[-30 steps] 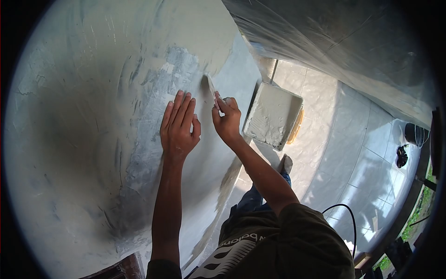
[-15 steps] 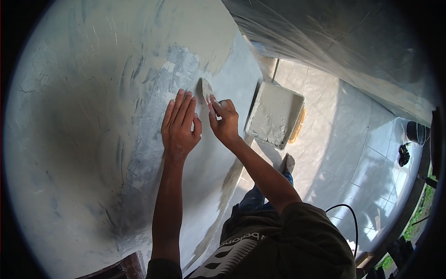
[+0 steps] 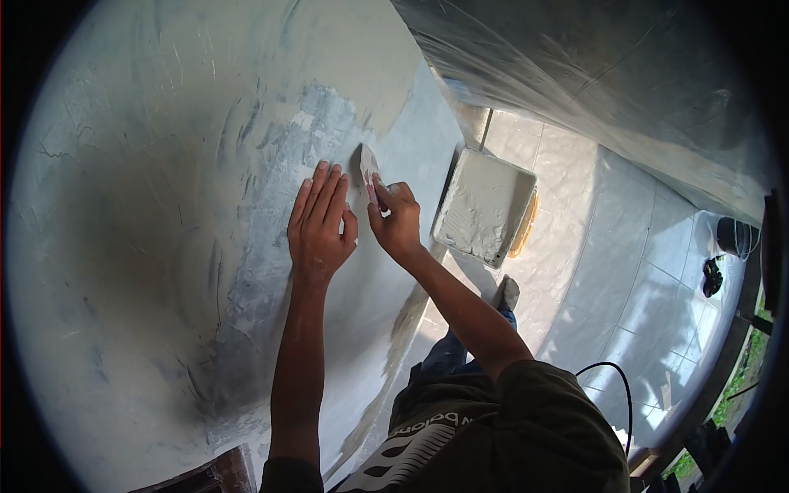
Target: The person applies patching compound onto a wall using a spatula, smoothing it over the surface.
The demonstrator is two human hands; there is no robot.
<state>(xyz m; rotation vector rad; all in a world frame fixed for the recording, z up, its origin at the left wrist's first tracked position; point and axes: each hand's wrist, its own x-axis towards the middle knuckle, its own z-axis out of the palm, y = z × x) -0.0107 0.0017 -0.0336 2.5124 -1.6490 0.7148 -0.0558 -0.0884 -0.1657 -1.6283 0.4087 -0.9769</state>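
My left hand (image 3: 319, 218) lies flat against the wall (image 3: 156, 246), fingers stretched out and close together. Just to its right, my right hand (image 3: 396, 220) grips a putty knife (image 3: 369, 166) by the handle, which is mostly hidden in the fist. The narrow, putty-smeared blade points up along the wall, with its tip close to the surface. Grey-beige filler coats the wall unevenly, and a bluish-grey patch shows above and left of my fingers.
A square tray (image 3: 486, 205) of grey putty stands right of my hands, with something yellow (image 3: 523, 226) beneath its edge. Plastic sheeting (image 3: 592, 90) hangs at the upper right. On the tiled floor (image 3: 608, 238) are a black bucket (image 3: 734, 237) and a dark cable (image 3: 626, 390).
The view has shifted very slightly. Both hands stay at the same part of the wall, the left still flat, the right still holding the putty knife, its blade now a little more upright.
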